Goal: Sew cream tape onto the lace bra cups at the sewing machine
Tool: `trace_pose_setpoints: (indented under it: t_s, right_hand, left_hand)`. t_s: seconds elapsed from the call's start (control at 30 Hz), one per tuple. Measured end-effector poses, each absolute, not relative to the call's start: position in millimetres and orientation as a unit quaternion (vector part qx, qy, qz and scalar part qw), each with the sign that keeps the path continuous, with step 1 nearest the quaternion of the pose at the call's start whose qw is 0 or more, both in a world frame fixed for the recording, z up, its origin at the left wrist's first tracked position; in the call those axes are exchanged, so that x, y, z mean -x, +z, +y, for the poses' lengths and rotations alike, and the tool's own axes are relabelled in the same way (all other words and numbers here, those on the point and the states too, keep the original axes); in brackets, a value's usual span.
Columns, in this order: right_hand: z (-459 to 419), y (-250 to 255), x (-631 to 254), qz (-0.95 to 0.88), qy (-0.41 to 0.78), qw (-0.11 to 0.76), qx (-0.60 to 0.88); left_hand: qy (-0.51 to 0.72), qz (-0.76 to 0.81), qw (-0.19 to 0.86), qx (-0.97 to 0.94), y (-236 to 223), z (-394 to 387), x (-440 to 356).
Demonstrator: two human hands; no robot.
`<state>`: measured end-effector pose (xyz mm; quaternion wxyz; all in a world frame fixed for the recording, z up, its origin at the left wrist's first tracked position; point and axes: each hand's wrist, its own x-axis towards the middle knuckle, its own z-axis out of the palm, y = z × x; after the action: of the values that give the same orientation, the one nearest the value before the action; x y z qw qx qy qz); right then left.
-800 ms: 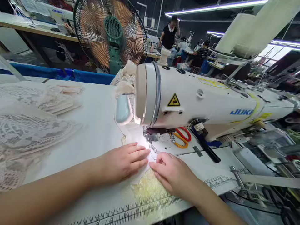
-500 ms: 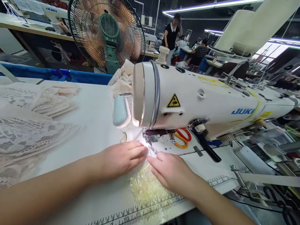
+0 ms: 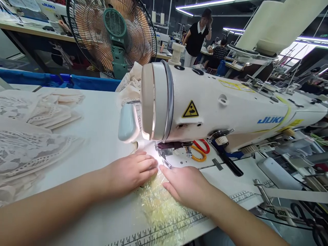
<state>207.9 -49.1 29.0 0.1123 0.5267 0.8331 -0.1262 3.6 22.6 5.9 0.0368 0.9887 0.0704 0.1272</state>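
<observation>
My left hand [image 3: 129, 172] lies flat with its fingers stretched out, pressing a pale yellow lace piece [image 3: 159, 205] onto the white table [image 3: 102, 136]. My right hand [image 3: 186, 184] rests on the same lace from the right, fingers extended, fingertips close to the presser foot [image 3: 165, 159]. Both hands meet just in front of the needle area of the white sewing machine [image 3: 217, 109], whose lamp lights that spot brightly.
Stacks of white lace pieces [image 3: 33, 136] lie at the left. Red and orange scissors [image 3: 200, 150] sit under the machine arm. A ruler strip [image 3: 159, 232] runs along the table's front edge. A large fan [image 3: 112, 34] stands behind; other people work at far tables.
The yellow lace has slid toward me from under the presser foot, with more of it showing in front. Both hands stay flat on it; the view shifted slightly left.
</observation>
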Motion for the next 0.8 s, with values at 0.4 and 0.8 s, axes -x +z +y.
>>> trace_pose_setpoints:
  t_s: [0.4, 0.8]
  right_hand:
    - [-32.8, 51.5, -174.9, 0.766, -0.154, 0.266, -0.565]
    - [-54.7, 17.9, -186.8, 0.815, -0.082, 0.133, -0.558]
  left_hand:
    - [0.138, 0.070, -0.044, -0.987, 10.7, 50.3, 2.7]
    - [0.144, 0.272, 0.110, -0.945, 2.8, 77.3, 15.6]
